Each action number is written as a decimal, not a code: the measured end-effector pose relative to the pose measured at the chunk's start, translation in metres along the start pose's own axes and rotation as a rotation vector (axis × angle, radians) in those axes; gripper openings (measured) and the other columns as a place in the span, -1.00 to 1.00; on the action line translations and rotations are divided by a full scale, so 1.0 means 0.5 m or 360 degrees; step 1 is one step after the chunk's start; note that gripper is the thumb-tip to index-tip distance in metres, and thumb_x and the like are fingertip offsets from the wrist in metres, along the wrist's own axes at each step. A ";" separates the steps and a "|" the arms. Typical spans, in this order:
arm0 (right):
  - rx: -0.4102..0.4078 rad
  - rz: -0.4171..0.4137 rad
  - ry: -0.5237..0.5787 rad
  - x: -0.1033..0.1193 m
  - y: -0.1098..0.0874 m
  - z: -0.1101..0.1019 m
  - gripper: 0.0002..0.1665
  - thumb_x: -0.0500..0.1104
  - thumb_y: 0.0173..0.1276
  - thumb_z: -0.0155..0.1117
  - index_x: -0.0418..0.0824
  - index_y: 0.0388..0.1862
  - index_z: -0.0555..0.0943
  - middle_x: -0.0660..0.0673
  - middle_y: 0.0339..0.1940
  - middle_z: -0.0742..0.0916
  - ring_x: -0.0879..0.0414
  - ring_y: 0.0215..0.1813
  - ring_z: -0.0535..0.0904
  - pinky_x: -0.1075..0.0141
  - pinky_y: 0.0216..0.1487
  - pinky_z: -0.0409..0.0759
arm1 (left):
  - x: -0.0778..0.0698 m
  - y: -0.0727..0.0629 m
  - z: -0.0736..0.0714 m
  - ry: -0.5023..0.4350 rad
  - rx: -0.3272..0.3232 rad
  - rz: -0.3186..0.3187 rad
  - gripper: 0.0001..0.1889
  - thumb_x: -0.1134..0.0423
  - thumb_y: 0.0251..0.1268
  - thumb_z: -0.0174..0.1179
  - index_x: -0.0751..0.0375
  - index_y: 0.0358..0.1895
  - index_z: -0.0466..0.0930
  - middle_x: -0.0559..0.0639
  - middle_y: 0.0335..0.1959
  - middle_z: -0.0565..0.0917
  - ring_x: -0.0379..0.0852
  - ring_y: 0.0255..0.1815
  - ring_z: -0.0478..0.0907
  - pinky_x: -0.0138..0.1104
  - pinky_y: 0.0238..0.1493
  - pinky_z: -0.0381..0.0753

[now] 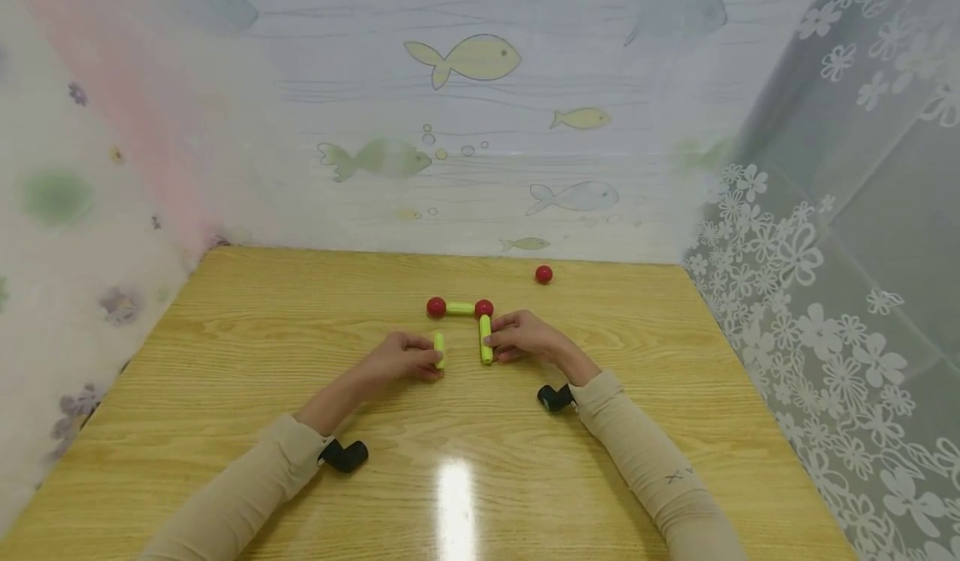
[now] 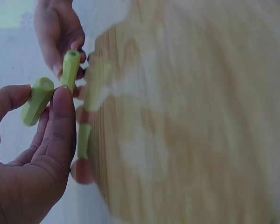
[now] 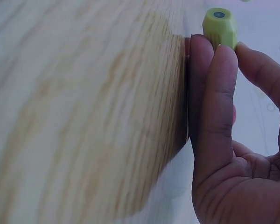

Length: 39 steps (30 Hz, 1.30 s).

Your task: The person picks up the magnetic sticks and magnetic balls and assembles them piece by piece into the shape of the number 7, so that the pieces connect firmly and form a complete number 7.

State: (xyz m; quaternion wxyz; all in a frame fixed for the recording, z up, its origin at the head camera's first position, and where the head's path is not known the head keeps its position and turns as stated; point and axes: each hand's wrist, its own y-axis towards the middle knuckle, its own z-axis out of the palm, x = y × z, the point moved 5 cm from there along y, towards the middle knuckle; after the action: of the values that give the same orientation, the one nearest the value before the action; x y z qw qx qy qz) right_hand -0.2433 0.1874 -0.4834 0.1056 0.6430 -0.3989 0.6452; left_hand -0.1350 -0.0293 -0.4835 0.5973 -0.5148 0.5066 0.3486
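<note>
Between thumb and fingers, my left hand (image 1: 393, 357) pinches a short yellow-green rod (image 1: 439, 348), which in the left wrist view shows a round pale end (image 2: 45, 84). My right hand (image 1: 528, 335) grips a second yellow-green rod (image 1: 486, 346) whose near end has a dark spot, clear in the right wrist view on the rod (image 3: 219, 29). Its far end meets a red ball (image 1: 483, 308). From that ball a third rod (image 1: 460, 308) runs left to another red ball (image 1: 436, 307), forming a corner. The left hand's rod is apart from these pieces.
A loose red ball (image 1: 543, 274) lies farther back on the wooden table (image 1: 300, 294). Behind stands a wall (image 1: 480, 127) with fish pictures; a flower-patterned pane (image 1: 847, 294) borders the right. Black wrist devices (image 1: 345, 456) hang at both sleeves.
</note>
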 end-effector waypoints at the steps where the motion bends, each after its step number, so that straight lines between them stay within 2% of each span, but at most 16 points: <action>1: -0.0002 0.0002 0.0003 0.001 0.000 0.000 -0.53 -0.25 0.45 0.32 -0.44 0.26 0.51 -0.10 -0.30 0.76 0.19 -0.39 0.71 0.36 -0.26 0.74 | -0.001 0.001 0.007 -0.0003 0.0024 0.0000 -0.57 0.29 0.47 0.23 0.63 0.18 0.45 0.22 -0.16 0.75 -0.11 -0.23 0.75 -0.24 -0.02 0.75; 8: -0.0012 0.0016 -0.0002 0.003 0.001 0.000 -0.52 -0.25 0.44 0.33 -0.45 0.24 0.51 -0.10 -0.31 0.75 0.20 -0.40 0.70 0.37 -0.28 0.73 | -0.002 0.007 0.054 0.0038 0.0132 -0.0005 -0.70 0.30 0.45 0.25 0.53 0.03 0.60 0.14 -0.25 0.76 -0.08 -0.22 0.76 -0.23 -0.05 0.76; 15: -0.0014 0.0010 -0.0002 0.002 0.005 0.000 -0.52 -0.25 0.44 0.32 -0.46 0.25 0.51 -0.10 -0.31 0.75 0.20 -0.39 0.70 0.35 -0.26 0.74 | 0.001 0.021 0.085 0.0017 0.0142 -0.0017 -0.72 0.31 0.45 0.26 0.52 0.00 0.62 0.11 -0.27 0.77 -0.09 -0.23 0.77 -0.23 -0.08 0.76; 22: -0.0029 0.0002 0.0011 0.003 0.006 0.000 -0.52 -0.27 0.45 0.31 -0.47 0.27 0.50 -0.10 -0.33 0.76 0.20 -0.40 0.71 0.36 -0.27 0.74 | 0.004 0.036 0.105 -0.0045 0.0100 -0.0055 -0.68 0.34 0.43 0.26 0.57 0.07 0.54 0.11 -0.30 0.77 -0.10 -0.28 0.77 -0.25 -0.11 0.77; 29: -0.0044 0.0012 0.0012 0.002 0.010 -0.001 -0.48 -0.24 0.45 0.32 -0.46 0.30 0.48 -0.10 -0.30 0.76 0.19 -0.38 0.71 0.36 -0.25 0.74 | 0.004 0.045 0.120 -0.0109 0.0110 -0.0074 -0.69 0.38 0.43 0.24 0.60 0.07 0.53 0.13 -0.33 0.77 -0.11 -0.31 0.77 -0.28 -0.16 0.77; 39: -0.0043 0.0030 0.0043 0.007 0.012 0.000 -0.48 -0.27 0.44 0.32 -0.45 0.30 0.47 -0.10 -0.29 0.76 0.18 -0.37 0.72 0.36 -0.25 0.74 | -0.003 0.039 0.132 -0.0099 0.0126 -0.0110 -0.75 0.39 0.44 0.23 0.56 0.01 0.55 0.12 -0.39 0.77 -0.15 -0.40 0.76 -0.32 -0.24 0.77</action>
State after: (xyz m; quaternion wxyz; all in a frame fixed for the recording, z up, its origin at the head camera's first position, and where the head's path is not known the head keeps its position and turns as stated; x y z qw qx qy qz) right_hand -0.2476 0.1821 -0.4826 0.1136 0.6290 -0.4121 0.6493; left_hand -0.1375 0.0393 -0.4902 0.6442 -0.4970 0.4832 0.3233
